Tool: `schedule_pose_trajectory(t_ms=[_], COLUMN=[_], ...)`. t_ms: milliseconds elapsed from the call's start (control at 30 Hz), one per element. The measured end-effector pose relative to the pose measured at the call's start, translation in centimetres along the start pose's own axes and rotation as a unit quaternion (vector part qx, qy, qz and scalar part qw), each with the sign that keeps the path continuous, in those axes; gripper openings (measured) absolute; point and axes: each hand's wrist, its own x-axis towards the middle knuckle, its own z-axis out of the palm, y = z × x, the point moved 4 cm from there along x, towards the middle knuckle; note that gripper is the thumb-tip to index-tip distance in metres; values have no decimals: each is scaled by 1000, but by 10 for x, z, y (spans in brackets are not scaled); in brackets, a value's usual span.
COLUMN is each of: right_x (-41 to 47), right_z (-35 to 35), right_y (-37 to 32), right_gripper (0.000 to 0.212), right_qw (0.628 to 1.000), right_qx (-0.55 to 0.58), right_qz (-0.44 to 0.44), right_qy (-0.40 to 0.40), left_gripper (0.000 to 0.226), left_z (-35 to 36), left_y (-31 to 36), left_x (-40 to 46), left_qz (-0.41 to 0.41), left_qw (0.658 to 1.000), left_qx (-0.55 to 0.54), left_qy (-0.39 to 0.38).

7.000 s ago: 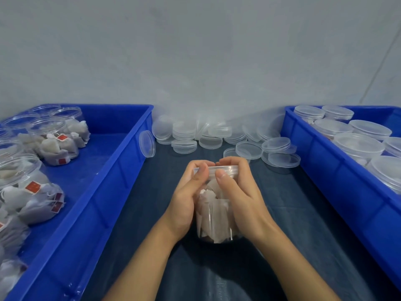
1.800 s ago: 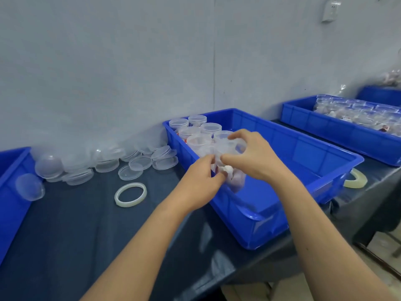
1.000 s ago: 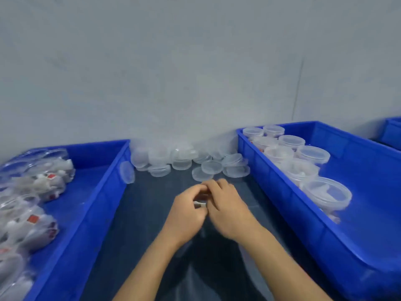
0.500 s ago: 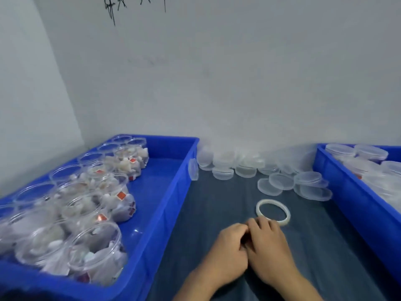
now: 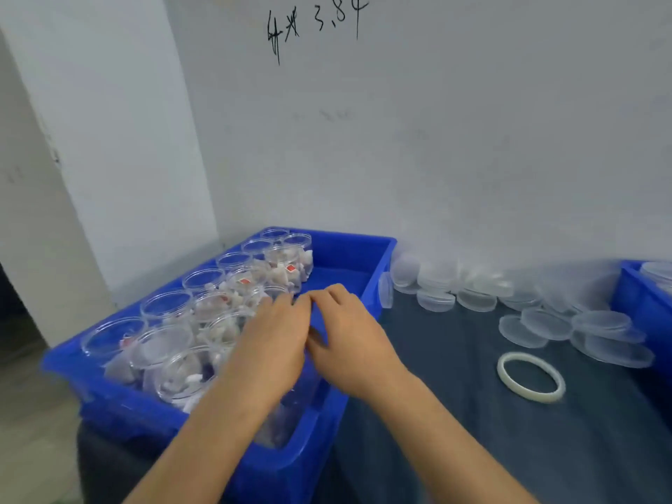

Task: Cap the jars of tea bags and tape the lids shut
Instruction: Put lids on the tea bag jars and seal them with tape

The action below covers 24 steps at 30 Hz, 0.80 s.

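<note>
Beside two blue bins (image 5: 378,271), one tape roll (image 5: 531,381)

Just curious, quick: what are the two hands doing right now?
Left hand: open, holding nothing visible, over the jars.
Right hand: open, holding nothing visible.

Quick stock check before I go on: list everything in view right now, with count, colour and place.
Left crate: one, blue, on the table's left end.
Open jars of tea bags: about a dozen, clear, uncapped, in the left crate.
Loose lids: many, clear, piled along the wall between the crates.
Tape roll: one, whitish, flat on the table cover.
Table cover: one, dark.
Right crate: one, blue, at the right edge, mostly cut off.
Wall writing: black marks.
Left hand: over the left crate, grip unclear.
Right hand: beside it, fingertips meeting.
</note>
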Motion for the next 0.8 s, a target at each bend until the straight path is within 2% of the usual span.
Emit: schedule_pose_trajectory(t_ms=[133, 333, 400, 467, 633, 733, 800], right_x=[39, 69, 73, 79, 93, 95, 94], right_z=[33, 62, 65, 66, 58, 44, 30], right_y=[-10, 3, 5, 4, 10, 9, 9], right_gripper=[37, 57, 55, 52, 36, 21, 21], right_qw=[996, 985, 985, 984, 970, 985, 985], right_qx=[-36, -83, -90, -94, -142, -114, -125], right_qz=[11, 19, 12, 13, 57, 28, 34], right_qy=[-80, -148, -148, -152, -190, -124, -111], left_gripper=[48, 36, 25, 18, 19, 19, 16], left_z=[5, 16, 17, 17, 14, 3, -6], left_y=[-38, -58, -59, -58, -48, -37, -31], left_x=[14, 39, 43, 45, 48, 48, 51], left_qz=[-47, -104, -110, -119, -115, -95, -70], left_qw=[995, 989, 990, 991, 990, 989, 993], left_qx=[79, 38, 0, 8, 64, 112, 94], left_qy=[-39, -95, -85, -68, -53, -18, 7])
